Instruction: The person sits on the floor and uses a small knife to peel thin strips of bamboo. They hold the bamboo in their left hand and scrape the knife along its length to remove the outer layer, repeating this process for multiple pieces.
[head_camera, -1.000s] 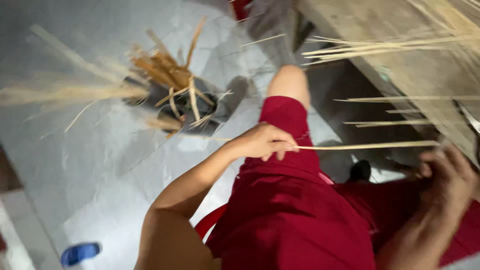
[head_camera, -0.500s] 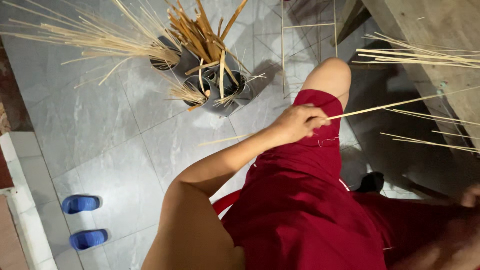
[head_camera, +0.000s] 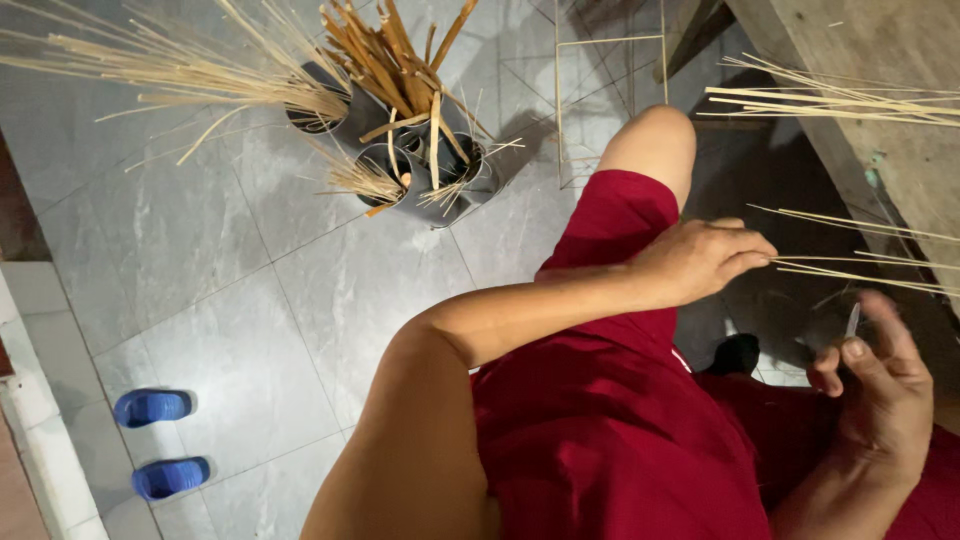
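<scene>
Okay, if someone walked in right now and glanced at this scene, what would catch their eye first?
Probably the left hand at the centre right, pinching thin bamboo slivers that run off to the right, above bright red shorts. At the top stand dark tubes bristling with bamboo strips on the grey tiled floor. The right hand at the lower right holds a small thin blade-like thing, blurred.

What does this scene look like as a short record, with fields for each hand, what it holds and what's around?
left hand: pinching the end of a thin bamboo strip
right hand: holding a small slim blade, fingers partly blurred
floor: grey tiles
containers: dark tubes full of bamboo sticks
footwear: blue slippers
bench: wooden, strips lying on it
</scene>
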